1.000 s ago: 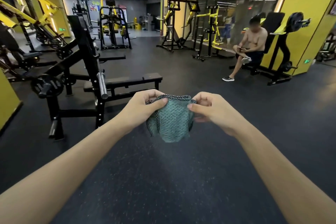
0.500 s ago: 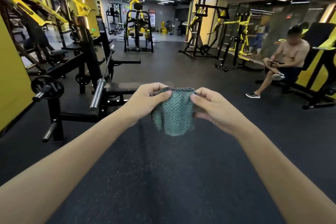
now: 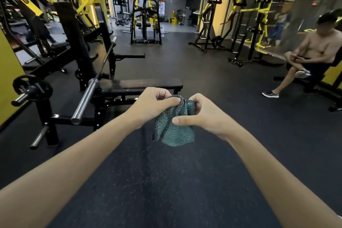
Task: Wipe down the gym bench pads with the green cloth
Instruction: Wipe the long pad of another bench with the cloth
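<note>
Both hands, left (image 3: 151, 105) and right (image 3: 201, 114), pinch the bunched green cloth (image 3: 175, 129) in mid-air just short of the black bench pad (image 3: 144, 83), so wiping seems not yet begun; next, step closer and press cloth to pad.

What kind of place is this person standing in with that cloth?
A gym, most likely its free-weights area: a flat black bench with a steel barbell on its rack stands ahead, yellow-and-black exercise machines line the room, and the floor is dark speckled rubber.
</note>
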`<state>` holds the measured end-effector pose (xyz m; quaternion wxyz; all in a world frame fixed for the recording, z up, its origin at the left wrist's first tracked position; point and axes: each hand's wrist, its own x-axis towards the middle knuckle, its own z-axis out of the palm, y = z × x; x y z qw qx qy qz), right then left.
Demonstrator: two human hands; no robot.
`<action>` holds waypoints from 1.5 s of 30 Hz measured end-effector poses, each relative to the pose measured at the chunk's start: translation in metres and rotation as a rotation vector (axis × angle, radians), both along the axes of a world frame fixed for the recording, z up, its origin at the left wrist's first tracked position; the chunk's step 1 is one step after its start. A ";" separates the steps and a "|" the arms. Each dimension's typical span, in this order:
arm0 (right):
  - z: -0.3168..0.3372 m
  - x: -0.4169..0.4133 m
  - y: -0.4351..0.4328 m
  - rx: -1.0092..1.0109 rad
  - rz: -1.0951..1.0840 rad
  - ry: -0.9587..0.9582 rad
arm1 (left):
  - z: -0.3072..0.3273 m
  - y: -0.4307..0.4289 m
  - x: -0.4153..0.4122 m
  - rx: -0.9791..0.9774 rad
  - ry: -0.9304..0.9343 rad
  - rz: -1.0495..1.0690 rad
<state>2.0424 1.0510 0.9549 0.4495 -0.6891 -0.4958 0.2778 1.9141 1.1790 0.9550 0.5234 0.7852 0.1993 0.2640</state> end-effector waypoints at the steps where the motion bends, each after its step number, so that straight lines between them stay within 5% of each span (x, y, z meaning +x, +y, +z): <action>1: -0.001 0.012 0.013 0.015 0.009 0.000 | 0.000 0.013 0.012 0.008 0.001 0.001; 19: 0.020 0.214 0.240 0.150 0.018 0.145 | -0.005 0.228 0.185 -0.365 0.094 -0.213; 25: 0.014 0.309 0.304 0.070 0.055 0.307 | -0.009 0.283 0.274 -0.401 -0.049 -0.008; 28: 0.013 0.366 0.337 -0.004 0.103 0.234 | -0.005 0.312 0.322 -0.401 -0.135 0.063; 36: 0.017 0.461 0.428 0.125 0.184 0.006 | -0.008 0.393 0.399 -0.007 -0.051 0.301; 45: -0.013 0.509 0.578 -0.025 0.196 -0.310 | -0.033 0.520 0.444 0.287 0.079 0.384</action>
